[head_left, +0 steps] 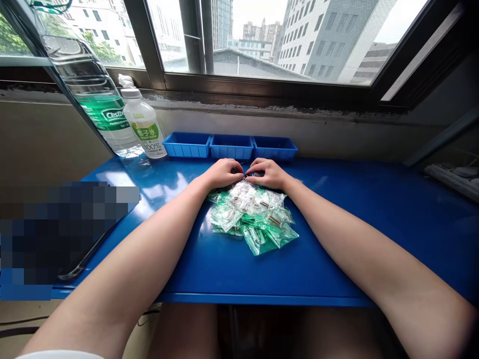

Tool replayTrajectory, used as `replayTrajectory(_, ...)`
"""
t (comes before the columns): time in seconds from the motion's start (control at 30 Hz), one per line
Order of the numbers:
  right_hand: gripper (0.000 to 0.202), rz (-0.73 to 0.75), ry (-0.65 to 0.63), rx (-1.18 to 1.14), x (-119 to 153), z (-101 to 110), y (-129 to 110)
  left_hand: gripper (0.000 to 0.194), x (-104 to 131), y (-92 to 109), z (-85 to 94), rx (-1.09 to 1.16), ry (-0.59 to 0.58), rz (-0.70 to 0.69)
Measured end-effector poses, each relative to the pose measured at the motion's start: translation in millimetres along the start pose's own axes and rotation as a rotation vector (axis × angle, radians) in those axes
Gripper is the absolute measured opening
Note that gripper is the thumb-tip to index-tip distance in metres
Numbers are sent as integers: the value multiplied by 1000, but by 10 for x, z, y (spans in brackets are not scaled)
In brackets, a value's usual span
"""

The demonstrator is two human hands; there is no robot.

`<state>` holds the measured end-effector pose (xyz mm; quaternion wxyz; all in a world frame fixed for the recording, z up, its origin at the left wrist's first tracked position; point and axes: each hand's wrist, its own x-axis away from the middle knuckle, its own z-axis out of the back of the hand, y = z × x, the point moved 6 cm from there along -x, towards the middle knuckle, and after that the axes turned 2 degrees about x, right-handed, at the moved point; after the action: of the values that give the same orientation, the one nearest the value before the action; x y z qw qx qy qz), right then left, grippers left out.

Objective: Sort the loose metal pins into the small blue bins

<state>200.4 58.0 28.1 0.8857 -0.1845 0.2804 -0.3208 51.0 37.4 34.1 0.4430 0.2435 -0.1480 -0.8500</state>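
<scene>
A pile of small plastic packets (258, 214), some clear and some green-tinted, lies mid-table with small metal pieces inside several of them. At its far edge my left hand (223, 172) is closed, thumb and fingertips drawn together. My right hand (270, 173) is closed in the same way, its fingertips almost meeting those of the left. Small dark and shiny bits show around the fingertips, too small to name. Whatever the fingers grip is mostly hidden by the hands.
Three blue bins (231, 146) stand in a row behind the hands, against the wall. To their left are a small white-capped bottle (147, 127) and a large water bottle (101, 99). The blue table (262, 279) ends in front of my lap. A window (262, 40) is behind.
</scene>
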Motion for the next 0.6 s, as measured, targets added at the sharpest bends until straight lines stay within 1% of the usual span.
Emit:
replayTrajectory(0.37,13,-50,16,-47,-4,9,41,30,-7,-17,-4,8,12,-8)
replayTrajectory(0.47,12,-64,22,-40,-13,14,61,29,-5,-14,-2,6,10,1)
replayTrajectory(0.6,15,-165,62,-71,-31,28,165,29,-2,-5,3,2,10,3)
